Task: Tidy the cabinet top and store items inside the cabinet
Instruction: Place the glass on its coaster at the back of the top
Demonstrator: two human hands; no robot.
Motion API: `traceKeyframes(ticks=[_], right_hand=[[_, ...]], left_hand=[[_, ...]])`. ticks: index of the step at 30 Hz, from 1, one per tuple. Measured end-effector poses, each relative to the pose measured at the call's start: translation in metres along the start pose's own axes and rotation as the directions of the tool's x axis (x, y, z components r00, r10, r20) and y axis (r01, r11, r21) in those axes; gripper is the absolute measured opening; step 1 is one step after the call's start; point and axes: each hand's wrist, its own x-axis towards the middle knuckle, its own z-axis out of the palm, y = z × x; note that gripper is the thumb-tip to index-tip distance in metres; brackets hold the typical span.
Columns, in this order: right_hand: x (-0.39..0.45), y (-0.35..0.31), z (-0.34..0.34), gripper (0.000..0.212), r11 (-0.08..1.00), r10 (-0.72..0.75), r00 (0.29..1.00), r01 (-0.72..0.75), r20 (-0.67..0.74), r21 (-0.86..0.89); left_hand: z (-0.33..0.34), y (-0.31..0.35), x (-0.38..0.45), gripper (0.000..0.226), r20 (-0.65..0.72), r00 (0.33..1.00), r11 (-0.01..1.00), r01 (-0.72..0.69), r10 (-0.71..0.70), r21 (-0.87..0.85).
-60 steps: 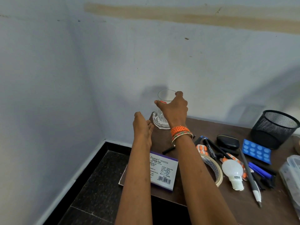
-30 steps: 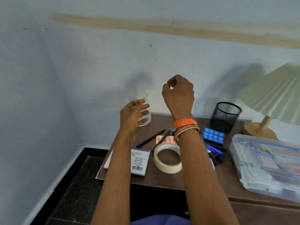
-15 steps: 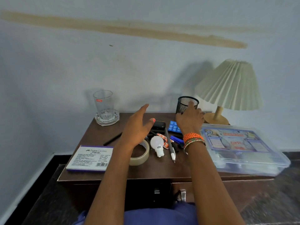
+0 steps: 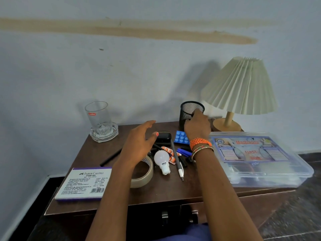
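My right hand (image 4: 197, 126) grips the near side of the black mesh pen holder (image 4: 188, 110) at the back of the brown cabinet top (image 4: 166, 188). My left hand (image 4: 140, 142) hovers open over the middle clutter, holding nothing. Under and beside it lie a masking tape roll (image 4: 143, 176), a white bulb (image 4: 162, 160), a grey pen (image 4: 178, 166), blue pens (image 4: 183, 152), orange pills (image 4: 169, 154), a blue pill strip (image 4: 180, 137) and a black case (image 4: 164, 136). A clear glass (image 4: 99, 117) stands on a glass coaster at the back left.
A stamp pad box (image 4: 85, 184) lies at the front left, a black pencil (image 4: 111, 157) behind it. A clear first-aid box (image 4: 257, 159) overhangs the right edge. A pleated lamp (image 4: 239, 87) stands back right. Two door handles (image 4: 178, 216) show below the front edge.
My right hand let go of the glass, swung right and took hold of the mesh pen holder. My left hand left the glass and came over the clutter. The view panned right.
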Motion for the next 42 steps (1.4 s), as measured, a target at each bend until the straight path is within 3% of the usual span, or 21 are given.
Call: traceKeyframes(ticks=[5,12,15,20,28,33,42], right_hand=[[-0.002,0.0,0.003,0.023,0.995,-0.002,0.996,0.011,-0.09,0.098],[-0.004,-0.01,0.004,0.019,0.945,-0.078,0.991,0.108,-0.11,0.307],[-0.014,-0.027,0.005,0.007,0.866,-0.113,0.987,0.156,-0.117,0.475],[-0.032,-0.056,0.02,0.009,0.708,-0.086,0.992,0.127,-0.094,0.694],[-0.053,-0.083,0.047,0.009,0.781,-0.247,0.969,0.199,-0.001,0.592],[-0.062,-0.094,0.062,0.022,0.848,-0.332,0.943,0.298,0.0,0.439],[-0.066,-0.104,0.064,0.025,0.889,-0.35,0.936,0.322,0.031,0.326]], left_hand=[[-0.005,-0.001,0.0,0.053,-0.015,1.0,0.996,0.022,-0.023,-0.085],[-0.011,-0.002,0.001,0.057,-0.038,0.994,0.97,0.087,-0.098,-0.227],[-0.017,-0.005,0.001,0.053,-0.074,0.991,0.963,0.094,-0.116,-0.253],[-0.036,-0.006,0.0,0.052,-0.171,0.959,0.878,0.123,-0.224,-0.462],[-0.071,-0.043,-0.015,0.037,-0.254,0.921,0.935,0.223,-0.295,-0.277],[-0.085,-0.05,-0.023,0.038,-0.233,0.931,0.94,0.219,-0.282,-0.261],[-0.092,-0.055,-0.026,0.036,-0.24,0.927,0.944,0.235,-0.29,-0.233]])
